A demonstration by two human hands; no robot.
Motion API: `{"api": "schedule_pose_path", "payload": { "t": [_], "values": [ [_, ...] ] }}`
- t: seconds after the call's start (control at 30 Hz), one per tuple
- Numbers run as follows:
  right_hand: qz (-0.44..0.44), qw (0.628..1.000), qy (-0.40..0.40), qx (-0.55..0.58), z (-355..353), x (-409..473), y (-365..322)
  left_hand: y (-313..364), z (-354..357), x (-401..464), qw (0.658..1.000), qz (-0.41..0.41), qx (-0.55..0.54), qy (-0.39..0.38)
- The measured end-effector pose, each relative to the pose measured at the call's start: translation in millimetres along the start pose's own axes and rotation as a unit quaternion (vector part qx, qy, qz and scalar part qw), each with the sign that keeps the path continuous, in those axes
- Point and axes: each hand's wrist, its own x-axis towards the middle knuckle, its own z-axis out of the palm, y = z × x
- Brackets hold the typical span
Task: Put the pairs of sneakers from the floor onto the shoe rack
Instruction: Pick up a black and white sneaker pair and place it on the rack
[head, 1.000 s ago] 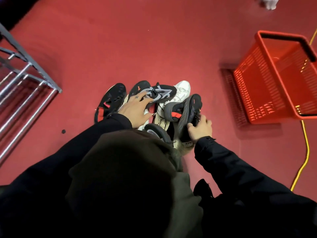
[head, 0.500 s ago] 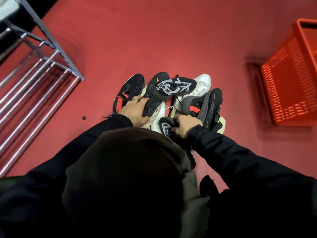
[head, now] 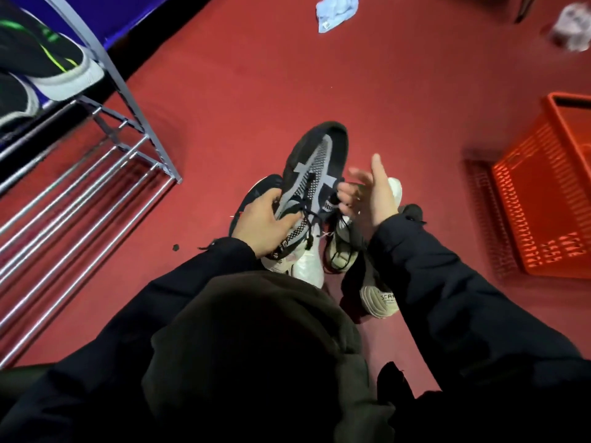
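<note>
My left hand (head: 265, 223) grips a black and grey mesh sneaker (head: 315, 164) by its laced middle and holds it above the pile, toe pointing away. My right hand (head: 367, 193) is beside the sneaker's right side, fingers spread, touching its edge; whether it holds anything I cannot tell. Under the hands lies a pile of sneakers: a white one (head: 308, 266), a black one (head: 256, 190), and a cream-soled one (head: 379, 302). The metal shoe rack (head: 105, 167) stands at the left, with a black and green sneaker (head: 48, 59) on its top shelf.
An orange plastic basket (head: 543, 193) stands on the red carpet at the right. A light blue cloth (head: 335, 11) and a pale crumpled item (head: 572, 27) lie at the far edge. Open red carpet lies between rack and pile.
My left hand has lifted the black and grey sneaker up off the pile. My right hand has left the low shoe and come up with fingers spread. The view tilted up, showing the rack's top shelf.
</note>
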Motion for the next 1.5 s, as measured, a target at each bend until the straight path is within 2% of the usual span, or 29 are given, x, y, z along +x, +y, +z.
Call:
{"api": "schedule_pose_path", "payload": {
  "t": [0.07, 0.13, 0.2, 0.3, 0.37, 0.43, 0.5, 0.6, 0.73, 0.93, 1.07, 1.2, 1.37, 1.43, 1.5],
  "values": [
    [0.113, 0.991, 0.068, -0.014, 2, 19, 20, -2, -13, 0, 0.996, -0.025, -0.072, 0.049],
    [0.183, 0.977, 0.057, -0.09, 8, 33, 42, -4, -27, 3, 0.987, -0.051, -0.139, 0.065],
    [0.198, 0.973, 0.033, -0.112, 21, 43, 58, -4, -41, 2, 0.984, -0.058, -0.153, 0.07],
    [0.174, 0.978, 0.031, -0.109, 26, 52, 60, -2, -63, -5, 0.99, -0.06, -0.109, 0.064],
    [0.145, 0.978, 0.06, -0.14, 18, 62, 66, -1, -78, -9, 0.992, -0.065, -0.087, 0.067],
    [0.076, 0.972, 0.134, -0.176, 7, 69, 74, 2, -91, -12, 0.989, -0.072, -0.085, 0.092],
    [-0.003, 0.972, 0.143, -0.188, 3, 70, 77, 10, -101, -11, 0.986, -0.073, -0.09, 0.12],
    [-0.071, 0.981, 0.066, -0.168, 31, 21, 44, 26, -114, -13, 0.981, -0.081, -0.107, 0.142],
    [-0.109, 0.985, -0.029, -0.13, 65, -31, 3, 47, -140, -35, 0.974, -0.078, -0.131, 0.169],
    [-0.183, 0.959, -0.156, -0.149, 137, -115, -47, 77, -209, -99, 0.947, -0.026, -0.156, 0.281],
    [-0.204, 0.923, -0.279, -0.17, 205, -174, -73, 82, -273, -160, 0.891, 0.018, -0.205, 0.404],
    [-0.172, 0.887, -0.374, -0.209, 288, -209, -67, 69, -334, -230, 0.819, 0.041, -0.239, 0.52],
    [-0.182, 0.826, -0.441, -0.299, 383, -227, -11, 26, -388, -304, 0.742, -0.018, -0.238, 0.626],
    [-0.185, 0.81, -0.45, -0.327, 417, -230, 18, 4, -398, -326, 0.73, -0.05, -0.234, 0.64],
    [-0.148, 0.809, -0.46, -0.336, 452, -231, 46, -15, -406, -343, 0.715, -0.068, -0.229, 0.657]
  ]
}}
